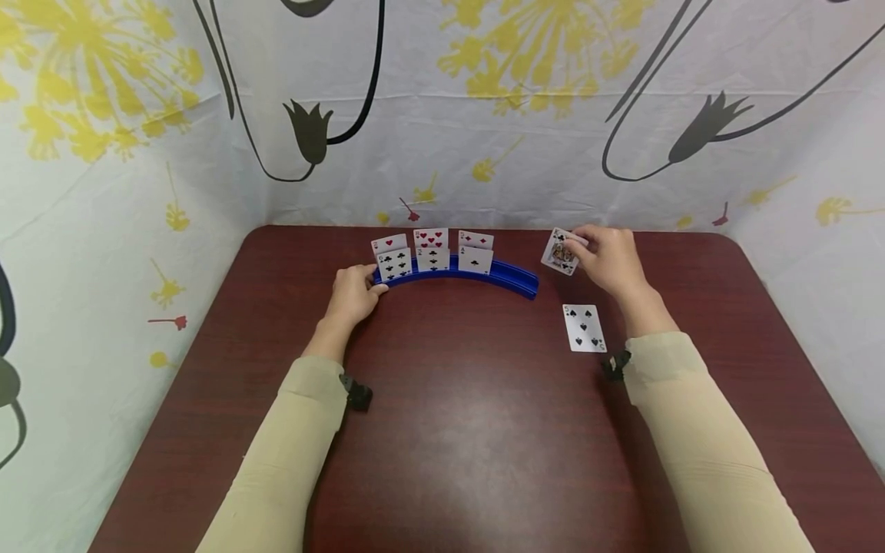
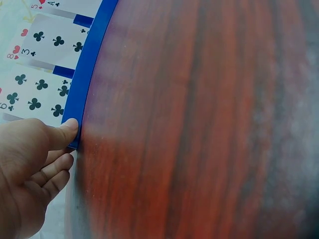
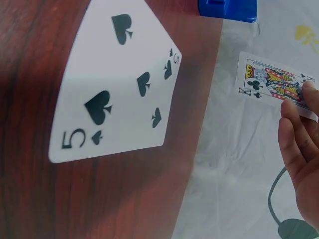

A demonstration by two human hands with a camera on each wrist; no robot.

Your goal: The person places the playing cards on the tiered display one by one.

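Note:
A curved blue card holder [image 1: 513, 278] stands near the table's far edge. My left hand [image 1: 353, 295] pinches its left end, thumb on the front face. In its front row are the six of clubs [image 2: 37, 92], the three of clubs [image 2: 55, 40] and the ace of clubs [image 1: 475, 260]. Red cards show behind them: a heart [image 1: 389, 243], the eight of hearts [image 1: 431, 237] and the five of diamonds [image 1: 475, 240]. Right of the holder, my right hand [image 1: 611, 259] holds up a king of clubs [image 3: 271, 82] between thumb and fingers, face toward me.
A five of spades [image 1: 585, 329] lies face up on the dark red-brown table [image 1: 456, 415], below the right hand. White cloth with yellow and grey flowers [image 1: 387, 69] hangs behind the far edge and along both sides.

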